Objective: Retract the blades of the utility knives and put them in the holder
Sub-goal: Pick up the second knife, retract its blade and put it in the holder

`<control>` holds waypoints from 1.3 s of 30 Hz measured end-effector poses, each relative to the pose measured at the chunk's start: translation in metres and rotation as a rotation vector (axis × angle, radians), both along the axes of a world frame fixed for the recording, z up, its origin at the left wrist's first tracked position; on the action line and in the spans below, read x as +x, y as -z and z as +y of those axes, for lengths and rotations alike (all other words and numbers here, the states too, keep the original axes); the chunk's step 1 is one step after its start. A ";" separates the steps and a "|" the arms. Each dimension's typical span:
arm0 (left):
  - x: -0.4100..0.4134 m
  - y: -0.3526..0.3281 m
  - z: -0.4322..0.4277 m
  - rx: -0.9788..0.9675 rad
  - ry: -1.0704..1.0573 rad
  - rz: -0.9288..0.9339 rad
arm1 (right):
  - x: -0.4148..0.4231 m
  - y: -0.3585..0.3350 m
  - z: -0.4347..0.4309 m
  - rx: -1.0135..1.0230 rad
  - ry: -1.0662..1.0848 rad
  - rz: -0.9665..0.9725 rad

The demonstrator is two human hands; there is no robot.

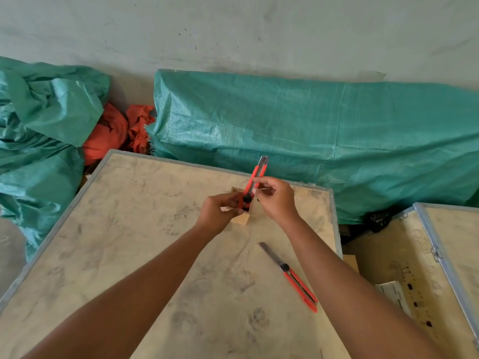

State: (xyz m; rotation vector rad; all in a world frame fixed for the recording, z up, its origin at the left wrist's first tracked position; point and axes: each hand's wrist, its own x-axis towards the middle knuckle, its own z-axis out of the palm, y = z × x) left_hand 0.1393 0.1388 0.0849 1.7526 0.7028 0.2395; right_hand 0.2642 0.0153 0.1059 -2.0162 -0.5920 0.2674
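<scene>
A red utility knife [257,174] is held up over the wooden crate top [134,229], its tip pointing away from me with a short piece of blade showing. My left hand [220,216] grips its lower end near the black slider. My right hand [276,199] pinches the body higher up. A small wooden holder [242,219] stands on the crate beneath my hands, mostly hidden by them. A second red utility knife [293,277] lies flat on the crate to the right, its long blade extended toward the upper left.
Green tarpaulin-covered bundles [311,130] lie behind the crate and at the left [39,120], with orange cloth [116,130] between them. A second wooden crate with metal edging [435,255] stands at the right, across a narrow gap.
</scene>
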 end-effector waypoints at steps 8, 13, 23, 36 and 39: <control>0.036 0.056 0.023 0.123 0.017 0.341 | 0.003 0.066 0.029 -0.097 0.094 -0.089; 0.036 0.069 0.027 0.069 -0.019 0.304 | 0.002 0.084 0.035 -0.175 0.017 -0.132; 0.033 0.069 0.025 0.085 -0.010 0.244 | 0.002 0.083 0.030 -0.157 0.025 -0.151; -0.017 0.070 -0.051 0.000 -0.234 0.173 | -0.012 0.087 -0.092 -0.168 0.078 -0.039; -0.028 0.083 -0.091 -0.005 -0.123 0.211 | -0.017 0.097 -0.128 -0.252 0.052 0.058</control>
